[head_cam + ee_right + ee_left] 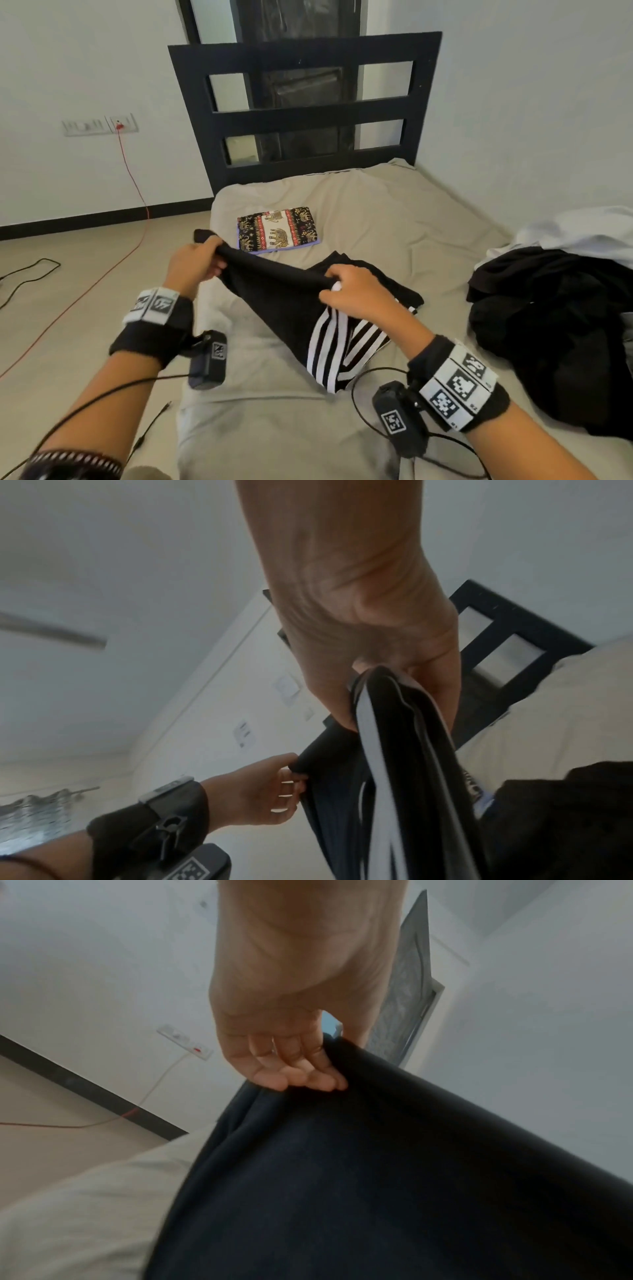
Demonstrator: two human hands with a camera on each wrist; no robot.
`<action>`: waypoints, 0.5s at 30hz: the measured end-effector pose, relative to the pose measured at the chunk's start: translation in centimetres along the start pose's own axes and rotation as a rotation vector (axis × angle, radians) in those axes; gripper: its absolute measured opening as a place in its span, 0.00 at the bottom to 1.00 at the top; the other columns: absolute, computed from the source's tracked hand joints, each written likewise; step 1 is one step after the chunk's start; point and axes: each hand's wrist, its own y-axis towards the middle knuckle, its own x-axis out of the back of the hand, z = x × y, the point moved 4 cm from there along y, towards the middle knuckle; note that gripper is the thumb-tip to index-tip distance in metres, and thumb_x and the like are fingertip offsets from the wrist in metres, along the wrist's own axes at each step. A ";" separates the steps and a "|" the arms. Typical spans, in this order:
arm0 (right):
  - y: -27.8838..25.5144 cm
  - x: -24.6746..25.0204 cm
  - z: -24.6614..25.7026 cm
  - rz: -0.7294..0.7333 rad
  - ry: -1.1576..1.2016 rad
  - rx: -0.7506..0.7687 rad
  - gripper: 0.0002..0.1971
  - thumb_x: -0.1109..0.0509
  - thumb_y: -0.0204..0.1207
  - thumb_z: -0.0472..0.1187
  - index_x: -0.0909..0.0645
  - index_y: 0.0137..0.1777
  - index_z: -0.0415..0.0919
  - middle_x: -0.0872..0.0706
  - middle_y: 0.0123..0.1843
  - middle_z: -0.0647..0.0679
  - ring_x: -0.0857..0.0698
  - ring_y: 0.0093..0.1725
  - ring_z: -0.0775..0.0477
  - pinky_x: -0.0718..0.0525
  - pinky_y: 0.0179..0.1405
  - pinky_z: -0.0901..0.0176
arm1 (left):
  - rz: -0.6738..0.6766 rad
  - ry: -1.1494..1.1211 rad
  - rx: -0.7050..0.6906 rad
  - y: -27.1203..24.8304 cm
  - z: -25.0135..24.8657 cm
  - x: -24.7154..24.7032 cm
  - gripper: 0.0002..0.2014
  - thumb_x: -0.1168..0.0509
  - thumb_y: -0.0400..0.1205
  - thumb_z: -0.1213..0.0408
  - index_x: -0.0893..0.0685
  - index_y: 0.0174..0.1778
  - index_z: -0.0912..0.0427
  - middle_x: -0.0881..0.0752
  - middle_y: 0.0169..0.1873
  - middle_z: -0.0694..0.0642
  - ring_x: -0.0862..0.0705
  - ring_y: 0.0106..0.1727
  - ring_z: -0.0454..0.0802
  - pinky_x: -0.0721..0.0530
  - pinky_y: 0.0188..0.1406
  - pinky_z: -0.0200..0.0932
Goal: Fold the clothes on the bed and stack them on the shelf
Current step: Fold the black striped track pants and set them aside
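Observation:
A black garment with white stripes (291, 308) hangs above the beige bed (394, 219), stretched between both hands. My left hand (197, 262) grips its top edge at the left, fingers curled over the cloth (298, 1074). My right hand (349, 291) pinches the same edge at the right, where the striped part (383, 750) bunches in its grip. The lower striped end (342, 353) trails onto the mattress. A folded elephant-print cloth (277, 229) lies flat farther up the bed. No shelf is in view.
A heap of black clothes (555, 329) and a white one (582, 233) lie at the bed's right side. A black slatted headboard (308, 109) stands at the far end. A red cable (133, 192) and black cable (27, 274) run over the floor at left.

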 end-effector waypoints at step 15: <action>8.2 3.0 -17.7 0.046 0.117 -0.437 0.11 0.35 0.74 0.33 0.18 0.55 0.34 0.15 0.45 0.41 0.14 0.47 0.41 0.18 0.44 0.54 | 0.332 0.346 -0.222 7.7 0.5 -21.0 0.18 0.32 0.82 0.59 0.19 0.67 0.59 0.17 0.65 0.59 0.21 0.67 0.57 0.26 0.66 0.45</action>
